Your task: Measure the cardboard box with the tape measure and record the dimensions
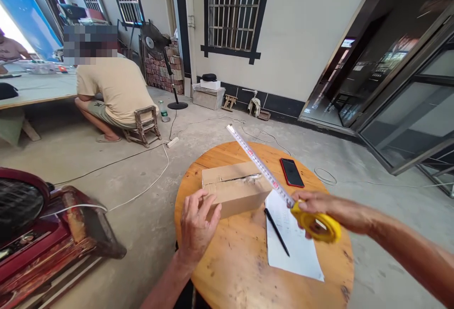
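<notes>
A brown cardboard box (244,195) lies on the round wooden table (234,266), with a dark slit and some clear tape on its top. My left hand (199,224) grips its near left corner, fingers bent over the top edge and thumb by the front face. In my right hand (319,205) is a yellow tape measure (321,226). Its blade (260,166) is drawn out and slants up to the left, passing over the box's right end in view. Below the blade, a black pen (277,233) rests on a sheet of written paper (298,259).
A phone (292,172) lies near the table's far right edge. At left stands a red fan-like appliance (24,219) on a wooden seat. Cables (149,190) cross the floor. Further back, a person (113,82) sits on a small chair beside a long table (46,86).
</notes>
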`<state>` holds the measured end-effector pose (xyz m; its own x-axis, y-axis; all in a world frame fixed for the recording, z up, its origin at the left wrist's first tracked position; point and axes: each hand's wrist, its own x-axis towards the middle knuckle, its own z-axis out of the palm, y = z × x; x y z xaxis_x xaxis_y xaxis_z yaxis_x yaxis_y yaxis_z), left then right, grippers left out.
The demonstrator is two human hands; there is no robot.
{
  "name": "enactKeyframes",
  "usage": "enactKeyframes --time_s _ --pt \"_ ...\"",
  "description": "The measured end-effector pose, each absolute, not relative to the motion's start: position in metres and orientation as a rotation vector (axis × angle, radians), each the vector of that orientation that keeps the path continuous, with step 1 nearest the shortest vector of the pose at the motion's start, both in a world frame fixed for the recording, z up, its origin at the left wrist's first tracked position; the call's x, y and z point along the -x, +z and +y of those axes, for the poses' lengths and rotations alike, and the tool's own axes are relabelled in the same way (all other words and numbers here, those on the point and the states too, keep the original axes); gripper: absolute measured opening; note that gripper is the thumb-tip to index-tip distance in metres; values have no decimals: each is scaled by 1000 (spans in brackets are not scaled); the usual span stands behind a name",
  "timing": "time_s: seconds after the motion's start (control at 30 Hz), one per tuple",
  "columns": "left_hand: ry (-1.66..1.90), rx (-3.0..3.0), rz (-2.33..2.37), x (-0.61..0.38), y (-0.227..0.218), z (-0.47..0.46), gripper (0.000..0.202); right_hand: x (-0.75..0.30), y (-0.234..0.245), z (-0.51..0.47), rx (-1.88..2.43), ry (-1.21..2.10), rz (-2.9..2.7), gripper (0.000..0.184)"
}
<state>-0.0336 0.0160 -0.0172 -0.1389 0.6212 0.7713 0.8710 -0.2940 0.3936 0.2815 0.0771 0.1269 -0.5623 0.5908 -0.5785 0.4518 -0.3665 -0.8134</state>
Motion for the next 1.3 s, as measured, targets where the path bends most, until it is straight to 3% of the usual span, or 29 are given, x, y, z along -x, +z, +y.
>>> enactKeyframes --time_s 0.17,0.33,0.57,1.0,1.3 --pt "-1453 1863 -1669 27 -18 15 18 -253 92 -3 1659 2191 -1238 51" --pt "-1479 1896 -1664 29 -18 16 18 -230 79 -19 1882 2154 -1007 59" --pt "-1520 1944 -1656 33 -17 14 18 -224 80 -13 2013 2141 -997 52" --pt "-1519 1958 -1672 36 -18 14 18 -220 94 -29 1991 2182 -880 49" --pt "-1601 2063 -1797 58 -8 53 18 -244 99 -33 1580 2047 -1080 42"
